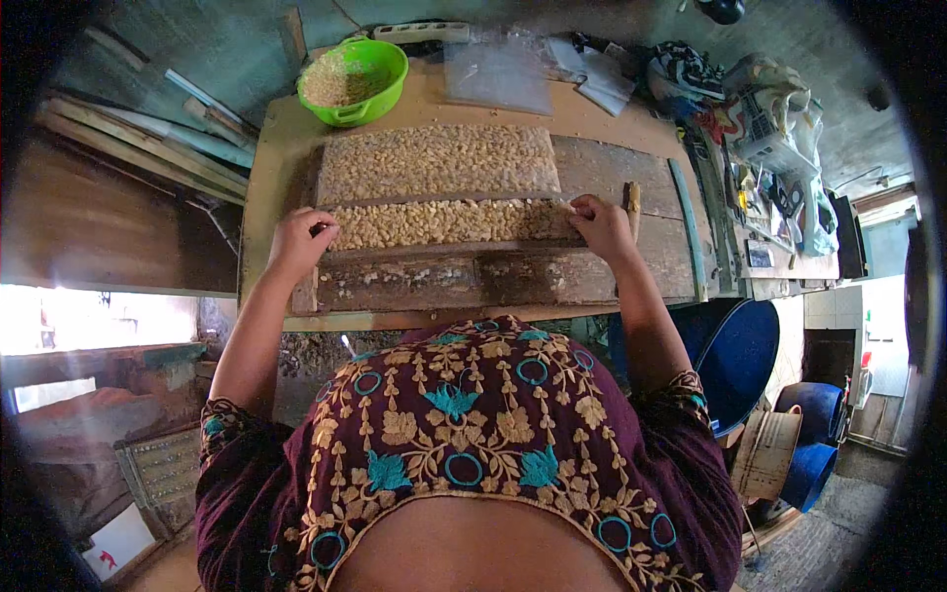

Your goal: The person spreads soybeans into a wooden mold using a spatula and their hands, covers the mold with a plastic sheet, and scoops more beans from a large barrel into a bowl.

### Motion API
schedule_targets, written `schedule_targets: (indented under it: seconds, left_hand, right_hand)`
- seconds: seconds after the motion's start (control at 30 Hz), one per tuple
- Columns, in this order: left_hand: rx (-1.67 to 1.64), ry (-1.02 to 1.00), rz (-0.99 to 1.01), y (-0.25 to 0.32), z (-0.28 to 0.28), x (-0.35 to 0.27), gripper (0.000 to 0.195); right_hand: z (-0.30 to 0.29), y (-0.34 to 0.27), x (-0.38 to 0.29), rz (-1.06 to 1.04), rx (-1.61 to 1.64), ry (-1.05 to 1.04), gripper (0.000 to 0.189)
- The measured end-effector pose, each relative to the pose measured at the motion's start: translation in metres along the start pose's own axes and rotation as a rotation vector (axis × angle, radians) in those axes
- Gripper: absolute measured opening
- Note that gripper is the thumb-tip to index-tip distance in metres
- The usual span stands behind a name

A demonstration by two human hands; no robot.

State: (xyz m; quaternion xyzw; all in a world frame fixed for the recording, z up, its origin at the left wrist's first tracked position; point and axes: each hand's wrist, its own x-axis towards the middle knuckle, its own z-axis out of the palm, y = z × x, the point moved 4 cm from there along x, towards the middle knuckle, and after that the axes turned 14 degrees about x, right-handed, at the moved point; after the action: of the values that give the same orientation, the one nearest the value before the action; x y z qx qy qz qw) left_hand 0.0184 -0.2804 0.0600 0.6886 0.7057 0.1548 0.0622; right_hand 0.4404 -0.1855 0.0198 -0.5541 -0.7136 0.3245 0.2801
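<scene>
A narrow strip of pale, nut-like pieces [444,224] lies across a worn wooden board [399,281]. My left hand [302,238] is at the strip's left end, thumb and fingertips pinched together; whether they grip the edge is unclear. At the right end, my right hand [598,222] has its thumb and fingers close together at the corner, and its hold cannot be made out either. A wider slab of the same pieces [440,161] lies just beyond the strip, with a thin dark band between them.
A green plastic basin [355,81] holding loose pieces stands at the back left. Clear plastic sheets [499,78] lie at the back. On the right are a short wooden stick [633,207], a bluish strip [686,226] and a cluttered side surface with scissors. Blue drums [740,370] stand below right.
</scene>
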Motion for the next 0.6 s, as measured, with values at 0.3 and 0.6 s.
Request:
schedule_targets:
  seconds: [0.3,0.6]
  left_hand:
    - [-0.084,0.04,0.045,-0.02,0.009,0.008,0.035]
    - [-0.225,-0.163,0.001,-0.018,0.002,0.021,0.06]
  right_hand:
    - [-0.006,-0.005,0.021,-0.201,-0.074,-0.032,0.054]
    - [-0.004,-0.01,0.033,-0.087,0.087,-0.158,0.06]
